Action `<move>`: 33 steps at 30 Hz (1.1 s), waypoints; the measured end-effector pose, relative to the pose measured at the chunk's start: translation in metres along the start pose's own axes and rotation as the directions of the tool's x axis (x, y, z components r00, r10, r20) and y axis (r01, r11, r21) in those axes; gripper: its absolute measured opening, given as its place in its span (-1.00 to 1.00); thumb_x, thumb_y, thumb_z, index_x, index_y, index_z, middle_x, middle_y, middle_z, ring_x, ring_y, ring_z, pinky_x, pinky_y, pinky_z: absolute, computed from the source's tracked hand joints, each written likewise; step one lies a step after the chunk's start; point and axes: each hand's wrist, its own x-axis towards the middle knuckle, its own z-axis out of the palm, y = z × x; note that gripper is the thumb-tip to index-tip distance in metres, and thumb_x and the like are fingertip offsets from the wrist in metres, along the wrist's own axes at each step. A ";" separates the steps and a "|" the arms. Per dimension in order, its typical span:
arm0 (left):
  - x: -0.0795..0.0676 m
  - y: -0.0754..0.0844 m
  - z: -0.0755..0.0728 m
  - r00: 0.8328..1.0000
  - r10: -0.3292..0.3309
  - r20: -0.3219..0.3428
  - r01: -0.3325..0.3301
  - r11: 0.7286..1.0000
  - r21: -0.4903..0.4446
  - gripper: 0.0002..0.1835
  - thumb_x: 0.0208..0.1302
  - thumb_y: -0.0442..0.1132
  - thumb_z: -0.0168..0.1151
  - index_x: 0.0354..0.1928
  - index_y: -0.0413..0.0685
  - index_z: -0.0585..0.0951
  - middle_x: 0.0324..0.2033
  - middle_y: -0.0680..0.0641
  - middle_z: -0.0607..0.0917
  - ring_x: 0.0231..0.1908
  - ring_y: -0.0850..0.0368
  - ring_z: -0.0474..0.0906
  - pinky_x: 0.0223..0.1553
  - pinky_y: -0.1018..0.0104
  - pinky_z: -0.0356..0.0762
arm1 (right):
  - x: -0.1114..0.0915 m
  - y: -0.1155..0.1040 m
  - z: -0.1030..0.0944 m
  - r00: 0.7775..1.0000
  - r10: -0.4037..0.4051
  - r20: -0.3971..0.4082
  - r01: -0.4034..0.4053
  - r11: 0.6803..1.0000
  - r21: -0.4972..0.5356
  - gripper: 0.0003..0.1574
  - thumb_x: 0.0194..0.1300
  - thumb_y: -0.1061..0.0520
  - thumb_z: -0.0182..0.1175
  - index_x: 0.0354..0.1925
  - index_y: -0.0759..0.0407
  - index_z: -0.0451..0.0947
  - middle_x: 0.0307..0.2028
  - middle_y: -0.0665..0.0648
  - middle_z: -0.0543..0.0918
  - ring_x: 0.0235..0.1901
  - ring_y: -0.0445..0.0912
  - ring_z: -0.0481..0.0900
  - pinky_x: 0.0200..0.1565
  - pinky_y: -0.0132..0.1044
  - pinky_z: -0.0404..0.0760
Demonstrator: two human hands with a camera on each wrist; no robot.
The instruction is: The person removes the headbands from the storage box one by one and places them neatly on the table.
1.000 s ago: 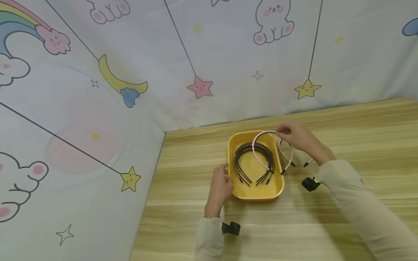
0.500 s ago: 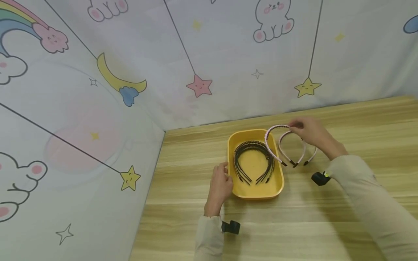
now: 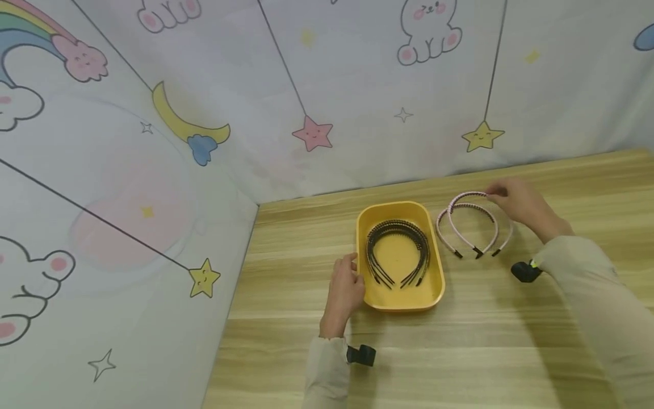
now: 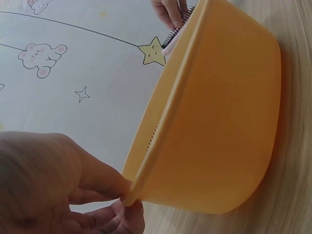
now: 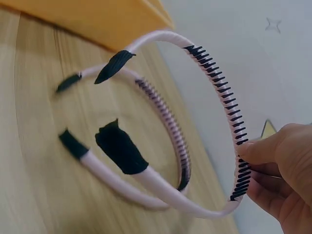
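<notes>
My right hand [image 3: 521,201] pinches the toothed middle of a pale pink headband [image 5: 163,36] between thumb and fingers. Its black-tipped ends point away from the hand. A second pink headband [image 5: 122,187] lies on the table just below it, and the two overlap in the head view. With my left hand [image 3: 346,289] I grip the left side of a yellow plastic tub [image 3: 401,304]; in the left wrist view the thumb and fingers pinch its rim. Several black headbands [image 3: 398,226] lie nested together inside the tub, their ends toward me.
The wood-grain table [image 3: 286,267] meets a white cartoon-printed cloth [image 3: 368,153] along its back and left edges. The tub stands left of the pink headbands. A black wrist camera [image 3: 526,271] hangs below the right wrist, another [image 3: 361,355] by the left.
My right hand has carried the pink headband rightward, from over the tub to above the other pink headband. The left hand has stayed on the tub.
</notes>
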 end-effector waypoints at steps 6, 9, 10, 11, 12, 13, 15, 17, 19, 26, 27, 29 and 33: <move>0.000 0.000 0.000 1.000 -0.013 0.008 0.013 1.000 -0.015 -0.50 0.28 -0.46 0.03 0.28 -0.21 0.38 -0.09 -0.16 0.49 -0.29 0.13 0.41 -0.24 0.27 0.48 | -0.007 0.025 -0.005 1.000 0.019 0.010 -0.019 0.999 -0.032 -0.67 0.36 0.24 0.05 -0.05 0.49 0.52 -0.07 0.56 0.55 -0.07 0.39 0.49 0.00 0.27 0.38; 0.000 0.000 0.000 1.000 -0.008 0.005 0.008 1.000 -0.017 -0.51 0.28 -0.46 0.03 0.28 -0.21 0.38 -0.10 -0.15 0.49 -0.29 0.14 0.42 -0.25 0.28 0.48 | -0.010 0.036 -0.006 0.999 0.038 0.015 -0.037 0.998 -0.047 -0.66 0.35 0.24 0.05 -0.03 0.50 0.51 -0.06 0.56 0.54 -0.07 0.40 0.48 -0.02 0.27 0.39; 0.000 -0.001 0.000 1.000 -0.006 0.004 0.006 1.000 -0.018 -0.51 0.28 -0.46 0.03 0.28 -0.22 0.38 -0.10 -0.16 0.49 -0.30 0.14 0.42 -0.25 0.29 0.48 | -0.011 0.039 -0.007 0.999 0.044 0.016 -0.043 0.998 -0.050 -0.66 0.36 0.24 0.05 -0.03 0.50 0.51 -0.05 0.57 0.54 -0.07 0.40 0.48 -0.02 0.27 0.39; 0.000 -0.001 0.000 1.000 -0.003 0.005 0.003 1.000 -0.020 -0.51 0.28 -0.46 0.03 0.28 -0.22 0.38 -0.10 -0.16 0.49 -0.30 0.14 0.42 -0.25 0.29 0.48 | -0.012 0.042 -0.007 0.999 0.050 0.019 -0.049 0.997 -0.053 -0.65 0.36 0.24 0.04 -0.02 0.51 0.50 -0.05 0.57 0.53 -0.07 0.40 0.48 -0.03 0.27 0.39; 0.000 -0.001 0.000 1.000 0.002 0.002 -0.002 1.000 -0.019 -0.51 0.27 -0.47 0.03 0.27 -0.23 0.38 -0.10 -0.16 0.50 -0.30 0.14 0.42 -0.26 0.29 0.49 | -0.013 0.045 -0.008 0.998 0.053 0.022 -0.052 0.997 -0.053 -0.65 0.36 0.24 0.04 -0.02 0.51 0.50 -0.05 0.57 0.53 -0.08 0.40 0.48 -0.04 0.27 0.40; 0.000 -0.001 0.000 1.000 0.005 0.001 -0.005 1.000 -0.019 -0.51 0.27 -0.47 0.03 0.27 -0.23 0.38 -0.10 -0.17 0.50 -0.30 0.14 0.42 -0.26 0.30 0.49 | -0.014 0.048 -0.008 0.998 0.054 0.018 -0.053 0.997 -0.057 -0.65 0.35 0.25 0.04 -0.02 0.51 0.50 -0.06 0.57 0.53 -0.09 0.39 0.48 -0.05 0.27 0.41; 0.000 -0.002 0.000 1.000 0.011 0.000 -0.011 1.000 -0.020 -0.51 0.27 -0.47 0.04 0.27 -0.24 0.39 -0.10 -0.17 0.50 -0.31 0.14 0.43 -0.26 0.30 0.49 | -0.016 0.052 -0.010 0.998 0.058 0.014 -0.057 0.997 -0.053 -0.65 0.35 0.26 0.04 -0.02 0.51 0.50 -0.06 0.57 0.53 -0.10 0.38 0.49 -0.07 0.26 0.42; 0.001 -0.003 0.000 1.000 0.017 -0.004 -0.017 1.000 -0.020 -0.51 0.26 -0.48 0.04 0.26 -0.25 0.39 -0.11 -0.18 0.50 -0.31 0.14 0.43 -0.27 0.30 0.49 | -0.017 0.057 -0.011 0.998 0.058 0.006 -0.058 0.997 -0.051 -0.66 0.34 0.26 0.04 -0.03 0.51 0.50 -0.07 0.58 0.53 -0.11 0.37 0.49 -0.09 0.25 0.42; 0.001 -0.003 0.000 1.000 0.019 -0.005 -0.019 1.000 -0.020 -0.51 0.26 -0.47 0.04 0.26 -0.25 0.39 -0.11 -0.18 0.50 -0.31 0.14 0.43 -0.27 0.30 0.48 | -0.019 0.061 -0.013 0.998 0.058 -0.006 -0.059 0.997 -0.054 -0.66 0.33 0.26 0.03 -0.04 0.50 0.51 -0.07 0.57 0.53 -0.11 0.37 0.49 -0.10 0.25 0.42; 0.001 -0.002 0.000 1.000 0.013 0.001 -0.013 1.000 -0.023 -0.50 0.26 -0.47 0.03 0.27 -0.25 0.38 -0.10 -0.18 0.50 -0.30 0.14 0.43 -0.27 0.30 0.49 | -0.025 0.075 -0.020 0.997 0.077 -0.026 -0.078 0.995 -0.069 -0.67 0.32 0.24 0.05 -0.06 0.47 0.54 -0.07 0.56 0.54 -0.12 0.35 0.49 -0.15 0.17 0.41; 0.001 -0.002 0.000 1.000 0.012 0.001 -0.012 1.000 -0.023 -0.50 0.26 -0.47 0.03 0.27 -0.25 0.38 -0.10 -0.18 0.50 -0.30 0.14 0.43 -0.27 0.30 0.49 | -0.026 0.077 -0.020 0.996 0.080 -0.027 -0.082 0.994 -0.067 -0.67 0.32 0.24 0.06 -0.06 0.46 0.54 -0.07 0.56 0.54 -0.12 0.35 0.49 -0.16 0.14 0.40; 0.001 -0.002 0.000 1.000 0.012 0.000 -0.012 1.000 -0.022 -0.51 0.27 -0.47 0.03 0.27 -0.25 0.38 -0.10 -0.18 0.50 -0.31 0.14 0.43 -0.27 0.30 0.49 | -0.027 0.081 -0.021 0.996 0.081 -0.035 -0.083 0.994 -0.071 -0.67 0.31 0.24 0.06 -0.06 0.46 0.55 -0.07 0.56 0.54 -0.13 0.35 0.49 -0.17 0.09 0.39; 0.001 -0.001 0.000 1.000 0.013 -0.001 -0.013 1.000 -0.018 -0.51 0.27 -0.47 0.03 0.27 -0.25 0.38 -0.10 -0.18 0.50 -0.32 0.15 0.43 -0.28 0.30 0.48 | -0.030 0.089 -0.023 0.995 0.092 -0.041 -0.094 0.993 -0.070 -0.67 0.32 0.23 0.05 -0.07 0.47 0.54 -0.06 0.57 0.53 -0.11 0.38 0.48 -0.16 0.13 0.38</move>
